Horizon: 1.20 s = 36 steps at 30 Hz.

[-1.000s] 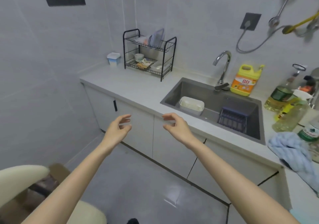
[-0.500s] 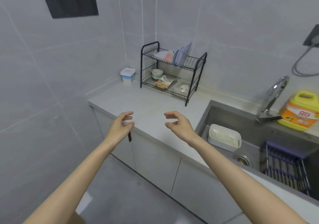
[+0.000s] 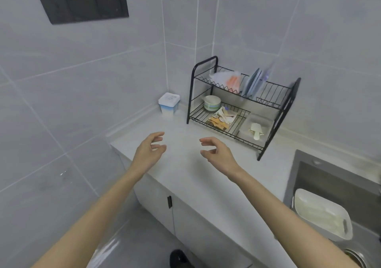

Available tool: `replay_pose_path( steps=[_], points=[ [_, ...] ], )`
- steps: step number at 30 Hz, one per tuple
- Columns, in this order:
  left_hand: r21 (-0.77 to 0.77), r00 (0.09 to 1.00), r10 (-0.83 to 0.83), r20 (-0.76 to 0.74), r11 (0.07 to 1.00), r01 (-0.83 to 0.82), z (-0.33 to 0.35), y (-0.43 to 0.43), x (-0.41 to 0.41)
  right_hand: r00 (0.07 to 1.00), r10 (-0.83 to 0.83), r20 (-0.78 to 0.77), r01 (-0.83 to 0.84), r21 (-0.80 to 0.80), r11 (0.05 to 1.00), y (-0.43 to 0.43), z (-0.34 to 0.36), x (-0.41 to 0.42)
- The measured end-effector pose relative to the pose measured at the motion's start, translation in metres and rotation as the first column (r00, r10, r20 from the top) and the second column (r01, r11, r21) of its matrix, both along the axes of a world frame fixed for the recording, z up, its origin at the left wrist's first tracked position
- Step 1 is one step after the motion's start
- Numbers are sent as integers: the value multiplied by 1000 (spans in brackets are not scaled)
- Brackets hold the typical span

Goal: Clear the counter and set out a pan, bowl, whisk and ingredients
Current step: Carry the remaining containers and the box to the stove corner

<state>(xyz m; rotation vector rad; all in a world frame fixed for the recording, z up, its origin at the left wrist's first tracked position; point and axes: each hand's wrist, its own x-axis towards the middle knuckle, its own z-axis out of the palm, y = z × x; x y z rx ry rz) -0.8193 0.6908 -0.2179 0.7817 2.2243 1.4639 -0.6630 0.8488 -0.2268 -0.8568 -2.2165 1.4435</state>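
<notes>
Over the surface (image 3: 185,177) both hover empty — left grip (image 3: 149,154) and right grip (image 3: 217,154) loosely spread, holding nothing. Bowl (image 3: 212,102) sits low in the rack (image 3: 190,94) — looks light but breakable, probably slick, so I'd pinch its rim

A: Body only, quick. What do I log?
B: On my feed: left hand (image 3: 149,151) and right hand (image 3: 218,154), both bare. Left forearm (image 3: 101,205) and right forearm (image 3: 278,208) are bare down to the frame edge.
A: Anything worn?
B: I see one dark shoe (image 3: 179,257), rounded toe, bottom edge. Too blurry for material.
</notes>
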Motion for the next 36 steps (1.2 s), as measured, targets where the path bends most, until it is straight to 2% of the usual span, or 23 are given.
replay_pose_path(
  steps=[11,17,23,27,31,36],
  points=[
    [-130,999,41,30,991,-36,-7,97,-163,997,60,51,-56,-70,996,93,-21,-167],
    [-121,997,31,68,992,-23,-25,131,-239,992,81,94,-70,-116,991,123,-35,-241],
    [-152,989,-17,146,988,40,-49,186,-321,989,-41,143,59,-125,990,147,-54,-320],
    [-181,969,-84,232,975,128,-64,229,-360,962,-170,213,202,-139,969,163,-73,-369],
    [-218,954,-221,200,940,264,-90,263,-395,940,-259,223,306,-212,928,177,-89,-407],
    [-97,903,-297,311,935,341,-99,279,-403,914,-374,158,405,-285,869,184,-102,-429]
  ],
)
